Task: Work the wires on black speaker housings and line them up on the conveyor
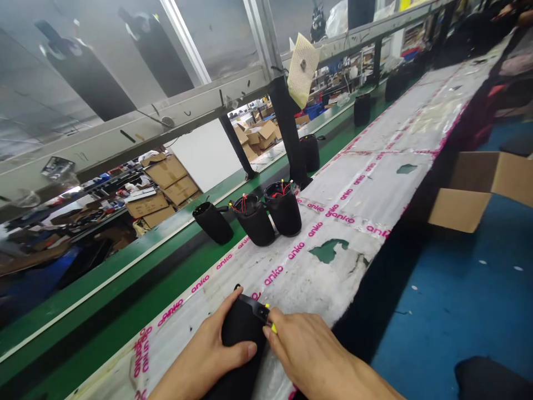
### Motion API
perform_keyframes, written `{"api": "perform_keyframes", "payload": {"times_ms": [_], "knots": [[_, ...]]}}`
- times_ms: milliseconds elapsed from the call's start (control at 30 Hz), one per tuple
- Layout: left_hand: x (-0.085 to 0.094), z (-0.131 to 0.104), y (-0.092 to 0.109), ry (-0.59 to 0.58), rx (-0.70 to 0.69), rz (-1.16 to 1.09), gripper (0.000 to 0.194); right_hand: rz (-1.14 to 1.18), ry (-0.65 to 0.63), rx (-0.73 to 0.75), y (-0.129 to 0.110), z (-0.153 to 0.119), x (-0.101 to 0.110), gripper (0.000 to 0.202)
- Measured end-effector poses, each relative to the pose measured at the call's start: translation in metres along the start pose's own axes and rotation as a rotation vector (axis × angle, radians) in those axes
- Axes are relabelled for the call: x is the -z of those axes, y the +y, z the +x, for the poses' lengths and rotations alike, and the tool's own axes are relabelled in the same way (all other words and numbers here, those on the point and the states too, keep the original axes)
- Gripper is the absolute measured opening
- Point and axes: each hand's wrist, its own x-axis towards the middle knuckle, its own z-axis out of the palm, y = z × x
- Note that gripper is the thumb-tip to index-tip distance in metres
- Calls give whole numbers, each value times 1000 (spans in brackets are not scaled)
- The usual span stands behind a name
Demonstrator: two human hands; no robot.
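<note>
Hands grip: left hand on a black cloth tube over the table, right hand on a yellow bit near its rim. Tugging too hard might break that bit; slipping might knock the wired tubes ahead.

- From held cylinder, 12 o'clock: two open cylinders block, post beyond.
- 11 o'clock: another cylinder.
- 1 o'clock: passable over printed sheet.
</note>
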Motion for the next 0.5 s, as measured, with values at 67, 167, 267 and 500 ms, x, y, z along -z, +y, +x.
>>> {"api": "perform_keyframes", "payload": {"times_ms": [67, 167, 267, 500], "knots": [[1, 0, 1, -11, 6, -23, 90, -2, -12, 3, 0, 2, 0, 21], [2, 1, 1, -15, -17, -31, 89, 10, 1, 17, 3, 3, -1, 21], [3, 3, -2, -21, -24, -16, 89, 13, -2, 28, 4, 3, -3, 21], [-1, 3, -4, 11, 9, 52, 90, -56, -95, -10, -1, 7, -1, 22]]}}
